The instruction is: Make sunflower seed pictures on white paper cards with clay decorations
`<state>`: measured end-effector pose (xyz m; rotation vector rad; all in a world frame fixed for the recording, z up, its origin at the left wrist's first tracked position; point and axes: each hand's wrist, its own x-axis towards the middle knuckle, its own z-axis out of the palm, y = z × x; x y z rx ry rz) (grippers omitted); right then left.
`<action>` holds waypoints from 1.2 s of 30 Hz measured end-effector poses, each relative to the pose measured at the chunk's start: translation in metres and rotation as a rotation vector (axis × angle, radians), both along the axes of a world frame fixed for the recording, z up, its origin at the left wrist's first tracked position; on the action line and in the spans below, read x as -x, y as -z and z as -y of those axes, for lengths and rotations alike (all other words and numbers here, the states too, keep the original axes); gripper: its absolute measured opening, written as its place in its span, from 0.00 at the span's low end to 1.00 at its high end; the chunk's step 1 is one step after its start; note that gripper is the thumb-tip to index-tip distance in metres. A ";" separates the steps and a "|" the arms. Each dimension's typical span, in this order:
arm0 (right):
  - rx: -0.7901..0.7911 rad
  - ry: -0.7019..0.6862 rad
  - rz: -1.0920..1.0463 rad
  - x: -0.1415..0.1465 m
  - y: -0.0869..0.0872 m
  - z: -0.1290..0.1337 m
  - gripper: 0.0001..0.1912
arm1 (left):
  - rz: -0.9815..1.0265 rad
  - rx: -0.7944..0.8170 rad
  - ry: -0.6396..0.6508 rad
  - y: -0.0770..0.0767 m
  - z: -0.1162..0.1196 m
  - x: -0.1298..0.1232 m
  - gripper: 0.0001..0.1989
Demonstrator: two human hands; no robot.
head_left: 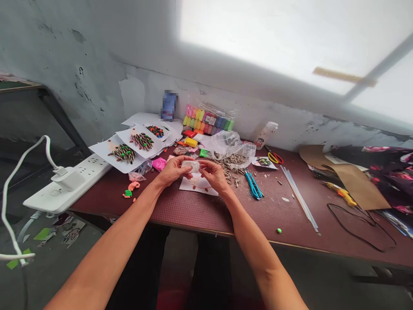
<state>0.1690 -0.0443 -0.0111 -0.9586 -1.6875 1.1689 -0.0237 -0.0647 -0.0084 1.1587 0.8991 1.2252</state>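
Between both hands, above a white card [197, 187] with a few small orange-brown bits on it, is a small white packet [190, 164] in clear wrap. My left hand [174, 170] is closed on its left end. At the right end, the fingers of my right hand [213, 173] pinch the wrap. A heap of striped sunflower seeds [235, 161] lies just beyond my right hand, partly under a clear plastic bag [230, 142]. Left of my left hand sit pink clay [159, 164] and bits of green and orange clay [128, 193].
Cards covered with seeds [142, 141] are stacked at the left, beside a white power strip [67, 185]. A pack of coloured clay [208, 120] leans on the wall. Rightward lie a teal box cutter [253, 185], scissors [275, 157], glue sticks [300, 200] and a yellow glue gun [342, 193] with a cord.
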 end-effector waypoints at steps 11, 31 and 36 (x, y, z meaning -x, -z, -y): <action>-0.062 -0.051 0.161 0.000 -0.004 0.005 0.16 | -0.180 -0.069 -0.081 0.004 -0.003 0.000 0.23; -0.311 0.112 0.550 0.011 -0.011 0.019 0.10 | -0.186 -0.077 0.001 -0.006 0.005 -0.007 0.22; -0.375 0.144 0.578 0.015 -0.011 0.019 0.06 | -0.175 -0.107 -0.039 -0.006 0.004 -0.009 0.21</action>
